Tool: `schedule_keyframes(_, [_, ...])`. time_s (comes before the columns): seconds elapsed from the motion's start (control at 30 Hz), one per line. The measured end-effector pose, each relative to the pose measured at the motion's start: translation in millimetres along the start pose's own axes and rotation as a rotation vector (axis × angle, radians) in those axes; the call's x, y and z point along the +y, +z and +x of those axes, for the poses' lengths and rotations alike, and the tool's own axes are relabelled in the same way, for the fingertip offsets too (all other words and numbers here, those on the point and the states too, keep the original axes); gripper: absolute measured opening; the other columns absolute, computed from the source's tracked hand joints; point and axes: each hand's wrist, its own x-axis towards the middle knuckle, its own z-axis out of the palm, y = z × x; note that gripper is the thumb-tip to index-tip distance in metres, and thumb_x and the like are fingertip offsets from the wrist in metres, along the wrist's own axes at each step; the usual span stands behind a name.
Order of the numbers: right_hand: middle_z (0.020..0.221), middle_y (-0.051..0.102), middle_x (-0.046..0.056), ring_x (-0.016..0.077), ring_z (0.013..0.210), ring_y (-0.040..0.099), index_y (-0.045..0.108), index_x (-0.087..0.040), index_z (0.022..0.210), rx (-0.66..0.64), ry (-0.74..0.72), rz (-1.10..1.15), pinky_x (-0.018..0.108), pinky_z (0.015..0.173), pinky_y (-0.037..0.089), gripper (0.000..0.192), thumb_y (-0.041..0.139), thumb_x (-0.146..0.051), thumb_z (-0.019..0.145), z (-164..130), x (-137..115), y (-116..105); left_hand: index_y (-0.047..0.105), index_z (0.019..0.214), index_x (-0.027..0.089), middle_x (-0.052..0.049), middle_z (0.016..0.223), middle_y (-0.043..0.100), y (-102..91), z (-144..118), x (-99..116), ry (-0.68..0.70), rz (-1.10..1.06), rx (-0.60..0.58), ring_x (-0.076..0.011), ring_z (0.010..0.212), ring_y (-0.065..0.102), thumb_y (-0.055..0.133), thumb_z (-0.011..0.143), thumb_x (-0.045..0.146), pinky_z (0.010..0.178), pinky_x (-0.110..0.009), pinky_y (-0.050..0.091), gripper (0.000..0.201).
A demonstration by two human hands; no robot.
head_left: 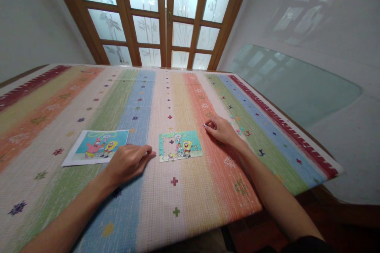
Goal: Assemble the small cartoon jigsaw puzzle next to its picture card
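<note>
A small cartoon jigsaw puzzle (180, 145) lies on the striped tablecloth (190, 189), with a gap in its left middle. My left hand (128, 162) rests palm down just left of the puzzle, fingers together on the cloth. My right hand (221, 129) sits to the right of the puzzle, fingertips pinched on a small puzzle piece (204, 125). A few loose pieces (240, 130) lie on the cloth beyond the right hand. A printed reference picture (96, 146) of the same cartoon lies to the left of my left hand.
The table's right edge (297, 134) runs diagonally beside a glass panel (293, 83) leaning on the wall. Wooden-framed frosted glass doors (166, 16) stand behind the table's far edge.
</note>
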Motion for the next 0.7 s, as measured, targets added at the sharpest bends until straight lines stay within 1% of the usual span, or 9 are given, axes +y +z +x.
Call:
schedule_keyframes(0.1, [0.094,0.071,0.01,0.0224,0.088,0.063,0.072,-0.016,0.098,-0.042,-0.054,-0.014,0.032,0.079,0.045,0.015,0.06,-0.02,0.093,-2.9,-8.6,1.9,0.06,0.081,0.019,0.001,0.057,0.062,-0.6,1.0,0.6,0.016,0.003,-0.01,-0.0143,0.049,0.058,0.043,0.107,0.029,0.051,-0.027,0.038,0.032])
schedule_keyframes(0.17, [0.098,0.072,0.011,0.0232,0.091,0.063,0.073,-0.016,0.102,-0.053,-0.056,-0.032,0.032,0.08,0.045,0.018,0.057,-0.019,0.093,-4.2,-12.7,3.1,0.059,0.081,0.02,0.001,0.057,0.062,-0.7,1.3,1.0,0.011,-0.01,-0.023,-0.0141,0.048,0.057,0.043,0.107,0.028,0.052,-0.027,0.038,0.032])
schedule_keyframes(0.3, [0.102,0.072,0.011,0.0235,0.093,0.064,0.074,-0.016,0.107,-0.058,-0.049,-0.045,0.033,0.082,0.045,0.024,0.054,-0.018,0.094,-2.9,-10.4,-1.3,0.059,0.082,0.02,0.001,0.058,0.063,-0.2,1.0,1.3,-0.013,-0.017,-0.042,-0.0143,0.05,0.058,0.044,0.106,0.03,0.053,-0.026,0.039,0.03])
schedule_keyframes(0.4, [0.102,0.073,0.012,0.0229,0.09,0.065,0.074,-0.016,0.109,-0.038,0.01,-0.073,0.032,0.083,0.046,0.025,0.054,-0.018,0.094,0.3,3.5,-14.6,0.059,0.083,0.019,0.0,0.059,0.064,0.0,1.1,1.5,0.002,-0.006,-0.054,-0.0146,0.05,0.059,0.042,0.107,0.029,0.054,-0.026,0.041,0.031])
schedule_keyframes(0.5, [0.101,0.074,0.013,0.0229,0.089,0.066,0.076,-0.016,0.103,-0.065,0.115,-0.131,0.032,0.082,0.046,0.025,0.055,-0.016,0.091,0.9,23.6,-33.2,0.057,0.081,0.02,0.0,0.06,0.064,0.4,1.8,2.0,0.019,-0.031,-0.064,-0.0145,0.05,0.059,0.04,0.106,0.026,0.053,-0.027,0.04,0.032])
schedule_keyframes(0.6, [0.1,0.076,0.012,0.023,0.088,0.068,0.078,-0.018,0.098,-0.16,0.17,-0.152,0.031,0.08,0.047,0.027,0.055,-0.011,0.086,-2.8,43.8,-51.3,0.056,0.078,0.02,0.0,0.06,0.063,1.1,2.0,2.5,0.013,-0.059,-0.081,-0.0142,0.051,0.057,0.04,0.105,0.025,0.054,-0.027,0.04,0.032])
schedule_keyframes(0.7, [0.093,0.077,0.008,0.0225,0.085,0.069,0.079,-0.02,0.091,-0.26,0.243,-0.171,0.03,0.075,0.047,0.028,0.057,-0.008,0.078,-9.3,60.4,-65.2,0.056,0.078,0.02,0.0,0.06,0.064,2.0,1.7,2.7,0.01,-0.056,-0.1,-0.0141,0.051,0.057,0.04,0.104,0.025,0.053,-0.027,0.04,0.031])
